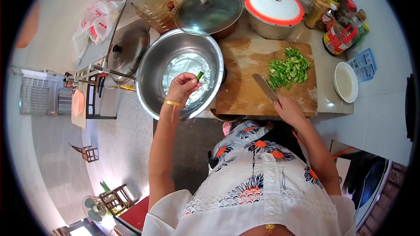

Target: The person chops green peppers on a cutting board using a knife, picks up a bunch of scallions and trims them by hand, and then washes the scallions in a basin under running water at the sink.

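Observation:
My left hand (pixel 183 88) pinches a short green vegetable piece (pixel 200 76) above the large steel basin (pixel 144 78), whose inside is shiny and looks wet. In my right hand (pixel 289 110) is the handle of a knife (pixel 264 87), its blade pointing up and left over the wooden cutting board (pixel 243 61). A pile of chopped green vegetable (pixel 288 69) lies on the right part of the board, beyond the blade and apart from it.
Behind the board stand a glass-lidded pan (pixel 209 11) and a pot with a red-rimmed white lid (pixel 275 6). Bottles and jars (pixel 339 37) crowd the back right, near a white bowl (pixel 345 82). A large plastic jug (pixel 151 6) stands behind the basin.

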Tool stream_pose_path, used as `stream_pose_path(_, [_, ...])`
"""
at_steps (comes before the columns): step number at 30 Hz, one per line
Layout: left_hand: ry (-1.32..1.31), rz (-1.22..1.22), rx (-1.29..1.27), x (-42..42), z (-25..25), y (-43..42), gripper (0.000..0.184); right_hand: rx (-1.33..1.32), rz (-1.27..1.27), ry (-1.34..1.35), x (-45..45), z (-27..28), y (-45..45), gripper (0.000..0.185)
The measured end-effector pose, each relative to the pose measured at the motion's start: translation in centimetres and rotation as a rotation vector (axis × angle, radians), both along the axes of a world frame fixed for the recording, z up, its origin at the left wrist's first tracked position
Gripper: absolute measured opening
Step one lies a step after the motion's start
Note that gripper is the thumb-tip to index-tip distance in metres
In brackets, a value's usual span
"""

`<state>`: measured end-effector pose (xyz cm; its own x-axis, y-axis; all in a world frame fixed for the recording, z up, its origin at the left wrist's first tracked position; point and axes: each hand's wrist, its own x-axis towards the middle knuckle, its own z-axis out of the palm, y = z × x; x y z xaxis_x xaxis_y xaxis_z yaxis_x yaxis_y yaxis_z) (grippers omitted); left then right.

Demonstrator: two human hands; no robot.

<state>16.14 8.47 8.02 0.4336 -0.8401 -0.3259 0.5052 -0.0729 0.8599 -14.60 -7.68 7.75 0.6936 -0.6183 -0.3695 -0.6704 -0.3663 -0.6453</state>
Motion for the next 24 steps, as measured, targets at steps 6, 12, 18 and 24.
stream_pose_path(6, [0.015, 0.054, -0.142, -0.3, -0.4, 1.2, 0.011, -0.293, 0.147, 0.072, 0.2, 0.0, 1.0, 0.018])
stream_pose_path(12, [-0.102, 0.188, -0.122, -1.0, 0.6, 2.2, 0.009, -0.282, 0.219, 0.059, -0.2, 0.0, 1.2, 0.02])
stream_pose_path(18, [-0.155, -0.26, -0.134, -7.5, 3.1, 1.8, 0.006, 0.222, -0.023, 0.018, -0.6, 0.6, -2.6, 0.023])
stream_pose_path(24, [-0.406, -0.511, 0.015, -12.8, -1.7, 1.3, 0.009, 0.207, -0.194, -0.07, -2.9, -2.6, -7.4, 0.022])
